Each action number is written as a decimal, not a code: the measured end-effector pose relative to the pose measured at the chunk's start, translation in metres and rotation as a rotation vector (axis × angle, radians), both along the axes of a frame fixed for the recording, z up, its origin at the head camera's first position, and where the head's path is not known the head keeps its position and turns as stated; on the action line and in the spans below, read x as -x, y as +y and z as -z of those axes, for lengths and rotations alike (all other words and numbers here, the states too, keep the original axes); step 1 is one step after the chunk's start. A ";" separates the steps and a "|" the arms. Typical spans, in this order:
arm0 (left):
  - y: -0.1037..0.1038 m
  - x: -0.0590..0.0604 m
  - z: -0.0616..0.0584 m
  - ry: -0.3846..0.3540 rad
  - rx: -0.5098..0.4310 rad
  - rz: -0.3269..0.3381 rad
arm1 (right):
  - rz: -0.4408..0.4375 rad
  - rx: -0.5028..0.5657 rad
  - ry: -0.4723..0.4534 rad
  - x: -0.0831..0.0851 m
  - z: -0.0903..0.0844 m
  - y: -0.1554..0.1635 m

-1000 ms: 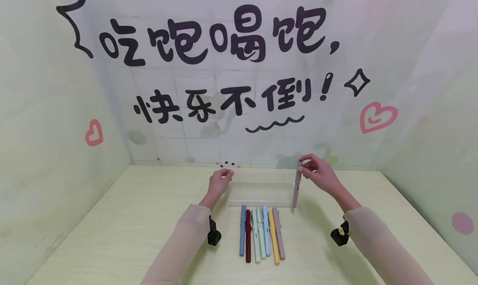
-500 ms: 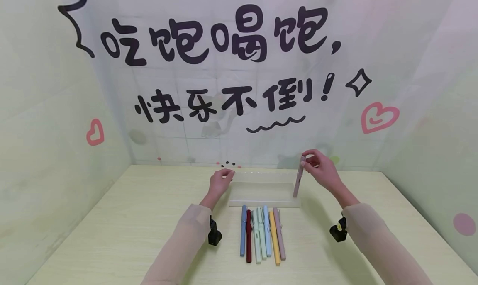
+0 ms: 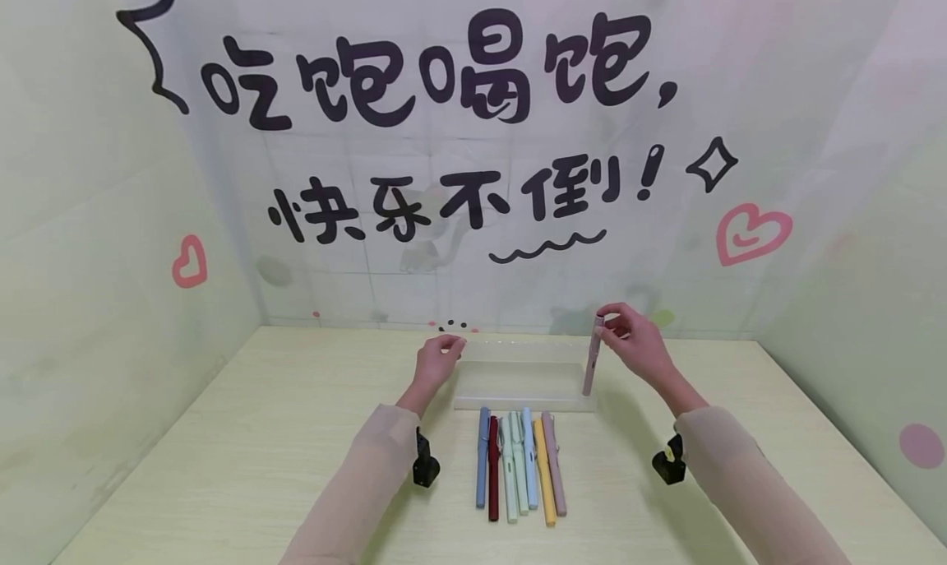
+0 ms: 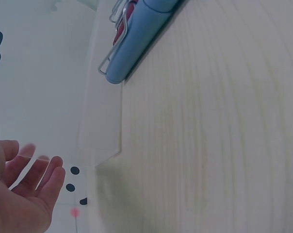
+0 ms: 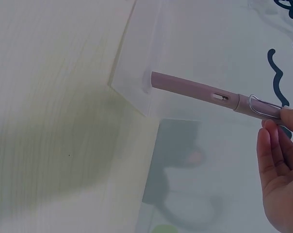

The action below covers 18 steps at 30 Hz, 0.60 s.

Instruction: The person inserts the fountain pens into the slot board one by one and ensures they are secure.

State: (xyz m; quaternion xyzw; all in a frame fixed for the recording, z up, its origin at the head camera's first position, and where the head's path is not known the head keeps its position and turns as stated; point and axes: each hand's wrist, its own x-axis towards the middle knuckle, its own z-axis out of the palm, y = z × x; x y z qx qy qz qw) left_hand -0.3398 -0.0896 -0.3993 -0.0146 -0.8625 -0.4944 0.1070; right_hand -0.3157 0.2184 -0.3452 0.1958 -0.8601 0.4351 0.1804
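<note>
Two hands | pink pen (image 3: 592, 358) tip blurred behind clear stand (image 3: 518, 376)

Seven slim capped plastic pens lie side by side on the pale wooden surface (image 3: 259, 433): one blue (image 3: 482, 456), one dark red (image 3: 492, 479), two pale green (image 3: 509, 479), one light blue (image 3: 528, 458), one yellow (image 3: 544, 483) and one dusty pink (image 3: 555, 474). An eighth pen, mauve pink (image 3: 592, 359), stands upright at the one clear frosted plastic box (image 3: 518, 376). Two hands are in view, the left hand (image 3: 435, 361) and the right hand (image 3: 636, 343).
</note>
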 end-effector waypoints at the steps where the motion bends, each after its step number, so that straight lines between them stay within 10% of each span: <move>1: 0.000 0.000 0.000 -0.001 0.001 -0.001 | -0.003 -0.001 -0.004 0.001 0.001 0.000; 18: -0.001 0.001 0.000 0.001 0.007 -0.003 | -0.048 0.013 -0.118 0.009 0.003 0.000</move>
